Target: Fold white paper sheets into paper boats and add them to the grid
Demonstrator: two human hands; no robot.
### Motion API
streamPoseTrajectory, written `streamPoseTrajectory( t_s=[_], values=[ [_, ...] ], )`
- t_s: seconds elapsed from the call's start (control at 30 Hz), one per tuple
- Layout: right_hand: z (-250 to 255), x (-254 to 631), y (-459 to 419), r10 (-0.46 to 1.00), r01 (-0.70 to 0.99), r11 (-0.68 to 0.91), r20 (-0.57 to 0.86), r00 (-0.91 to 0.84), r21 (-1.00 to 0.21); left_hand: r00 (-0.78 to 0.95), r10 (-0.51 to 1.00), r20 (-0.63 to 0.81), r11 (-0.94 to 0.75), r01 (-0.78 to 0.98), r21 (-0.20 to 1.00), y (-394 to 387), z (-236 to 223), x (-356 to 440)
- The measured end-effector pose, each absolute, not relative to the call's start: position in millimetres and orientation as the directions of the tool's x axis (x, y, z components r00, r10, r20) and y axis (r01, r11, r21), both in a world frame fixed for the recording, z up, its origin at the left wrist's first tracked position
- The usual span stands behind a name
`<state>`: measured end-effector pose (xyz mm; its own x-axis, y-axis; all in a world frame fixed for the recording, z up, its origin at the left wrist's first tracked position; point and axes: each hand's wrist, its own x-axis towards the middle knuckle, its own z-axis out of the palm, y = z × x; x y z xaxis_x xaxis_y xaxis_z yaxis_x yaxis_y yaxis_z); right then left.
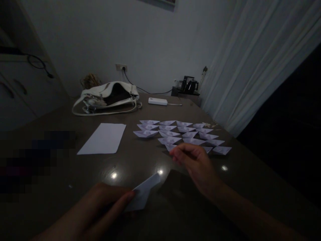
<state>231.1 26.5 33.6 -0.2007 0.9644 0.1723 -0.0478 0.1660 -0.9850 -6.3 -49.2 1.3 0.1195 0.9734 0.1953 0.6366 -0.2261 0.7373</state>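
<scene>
My left hand point(105, 204) pinches a folded piece of white paper point(145, 192) low over the dark table point(62, 174), near its front edge. My right hand point(194, 162) reaches forward with fingers curled, touching the nearest of several folded white paper boats point(180, 135) laid out in rows. Whether it grips that boat I cannot tell; the boat is mostly hidden under its fingers. A flat sheet of white paper point(102, 139) lies to the left of the boats.
A white handbag point(107, 97) lies open at the back of the table, with a white power bank point(157, 101) and cable beside it. A dark kettle-like appliance point(188, 85) stands by the wall. White curtains point(250, 67) hang at the right.
</scene>
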Motion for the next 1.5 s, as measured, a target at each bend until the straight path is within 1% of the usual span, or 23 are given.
streamPoseTrajectory(
  t_s=[0.03,0.1,0.2,0.3,0.4,0.5,0.6,0.67,0.73,0.87,0.97,1.13,1.23,1.3,1.4,1.5],
  values=[
    [33,233,30,0.973,-0.056,0.157,0.164,-0.163,-0.986,0.087,0.977,0.197,-0.206,0.643,0.738,-49,4,-4],
    [32,232,30,0.969,-0.072,0.112,0.125,-0.212,-0.991,0.062,0.979,0.194,-0.188,0.639,0.746,-48,13,0],
    [30,222,17,0.915,-0.049,0.046,0.062,-0.399,-0.998,0.163,0.974,0.16,-0.226,0.59,0.775,-43,25,4],
    [28,211,0,0.797,0.006,0.033,0.022,-0.604,-0.999,0.257,0.95,0.179,-0.296,0.549,0.782,-37,28,4],
    [23,205,-8,0.738,-0.017,0.046,0.046,-0.673,-0.999,0.362,0.904,0.229,-0.398,0.511,0.762,-38,24,5],
    [17,203,-6,0.749,-0.042,0.065,0.077,-0.658,-0.997,0.336,0.901,0.275,-0.417,0.494,0.763,-41,19,6],
    [14,204,-3,0.803,0.002,0.093,0.073,-0.592,-0.996,0.34,0.899,0.276,-0.421,0.495,0.76,-42,14,5],
    [14,205,-2,0.818,0.064,0.13,0.071,-0.571,-0.989,0.325,0.914,0.242,-0.381,0.483,0.789,-41,12,4],
    [16,206,-3,0.817,0.109,0.166,0.075,-0.572,-0.98,0.318,0.931,0.18,-0.313,0.439,0.842,-41,11,3],
    [18,206,-3,0.796,0.088,0.202,0.111,-0.594,-0.975,0.328,0.942,0.076,-0.189,0.328,0.925,-42,12,6],
    [17,206,-2,0.784,0.08,0.224,0.131,-0.606,-0.971,0.315,0.947,0.067,-0.168,0.303,0.938,-43,14,8],
    [21,205,-3,0.787,0.132,0.261,0.132,-0.603,-0.956,0.321,0.947,0.026,-0.128,0.303,0.944,-42,15,8],
    [22,205,-5,0.814,0.158,0.268,0.136,-0.565,-0.95,0.319,0.946,0.054,-0.167,0.342,0.925,-43,16,8],
    [19,204,-6,0.832,0.141,0.246,0.135,-0.538,-0.959,0.321,0.939,0.124,-0.253,0.4,0.881,-43,18,8],
    [14,203,-4,0.846,0.077,0.181,0.115,-0.521,-0.98,0.339,0.902,0.268,-0.413,0.494,0.765,-42,20,8],
    [11,202,1,0.839,-0.029,0.082,0.085,-0.537,-0.996,0.326,0.893,0.309,-0.445,0.55,0.706,-39,16,7]
  ],
)
